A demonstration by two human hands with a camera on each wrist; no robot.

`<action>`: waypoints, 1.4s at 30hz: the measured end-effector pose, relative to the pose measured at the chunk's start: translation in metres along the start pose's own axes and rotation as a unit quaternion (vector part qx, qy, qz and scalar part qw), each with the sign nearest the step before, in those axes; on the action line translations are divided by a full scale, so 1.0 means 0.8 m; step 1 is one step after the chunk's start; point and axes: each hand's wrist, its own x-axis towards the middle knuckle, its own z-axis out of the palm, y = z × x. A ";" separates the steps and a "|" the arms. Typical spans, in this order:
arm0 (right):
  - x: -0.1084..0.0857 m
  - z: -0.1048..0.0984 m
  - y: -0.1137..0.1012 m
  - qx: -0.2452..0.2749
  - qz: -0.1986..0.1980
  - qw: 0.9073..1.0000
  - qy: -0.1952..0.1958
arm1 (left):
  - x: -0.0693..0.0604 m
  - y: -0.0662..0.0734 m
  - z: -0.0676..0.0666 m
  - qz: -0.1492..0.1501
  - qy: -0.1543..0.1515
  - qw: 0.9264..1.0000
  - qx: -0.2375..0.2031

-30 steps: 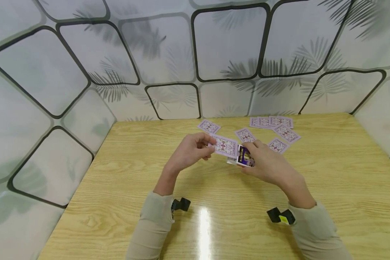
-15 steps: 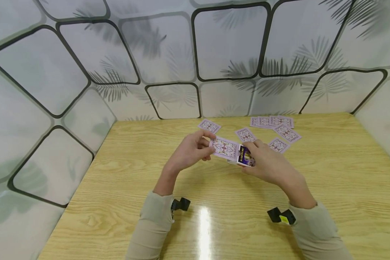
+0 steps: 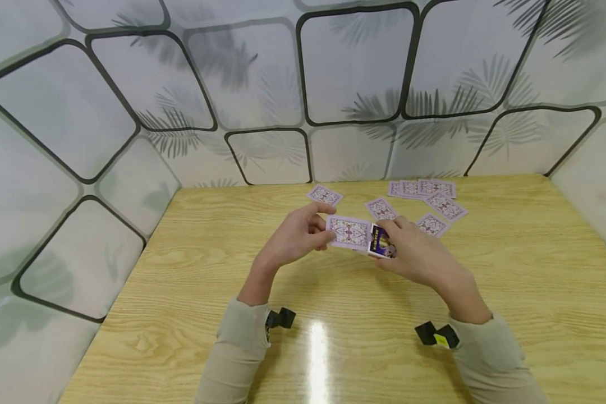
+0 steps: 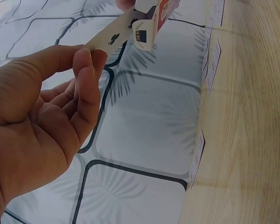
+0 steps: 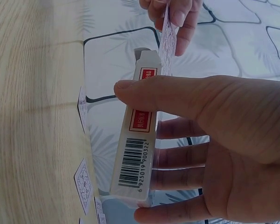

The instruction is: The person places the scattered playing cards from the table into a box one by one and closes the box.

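My left hand pinches the end of a playing card between thumb and fingers. Its purple patterned back faces up, and black club marks show on the card's underside in the left wrist view. My right hand grips a card box with a dark picture on top. In the right wrist view the thumb lies across the narrow side of the box, which bears red labels and a barcode. The box's end flap stands out toward the left hand. The card's far end meets the box opening; whether it is inside cannot be told.
Behind the hands, a single card lies face down on the wooden table. Another card lies behind the box, and several overlapping cards are at the back right. A patterned backdrop borders the table's rear.
The card in my left hand has dropped slightly and turned a little more level at the box opening. The right hand and box have hardly moved.
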 end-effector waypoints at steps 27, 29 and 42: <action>0.001 0.000 0.000 -0.004 -0.020 1.000 -0.003 | -0.001 0.000 -0.001 0.012 -0.016 0.999 0.037; 0.001 0.000 0.000 -0.005 -0.021 1.000 -0.004 | -0.001 0.001 -0.001 0.012 -0.017 0.999 0.038; 0.006 0.000 -0.001 0.002 -0.020 1.000 0.022 | 0.001 0.008 0.009 0.017 0.049 0.999 0.010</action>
